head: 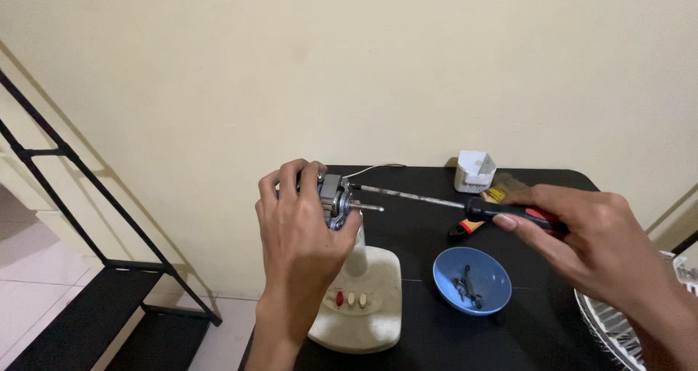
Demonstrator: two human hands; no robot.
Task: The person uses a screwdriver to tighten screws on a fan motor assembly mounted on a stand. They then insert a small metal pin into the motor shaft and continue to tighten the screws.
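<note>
Here, left hand (302,229) gripping fan motor (336,199), right hand (589,236) holding screwdriver (465,208).

Only one camera is working here, riding on the person's head and looking forward and down over the forearms. It is facing a cream wall (363,66), with the black surface (429,335) sitting against it and filling the lower middle and right of the view. It is sitting close: the left hand (302,229) and right hand (589,233) are reaching in from the bottom edge and looming large. Off to the left the view is taking in a black stair frame (80,218) and pale floor tiles (29,262). With no second view running, no part of the scene is being shared.
</note>
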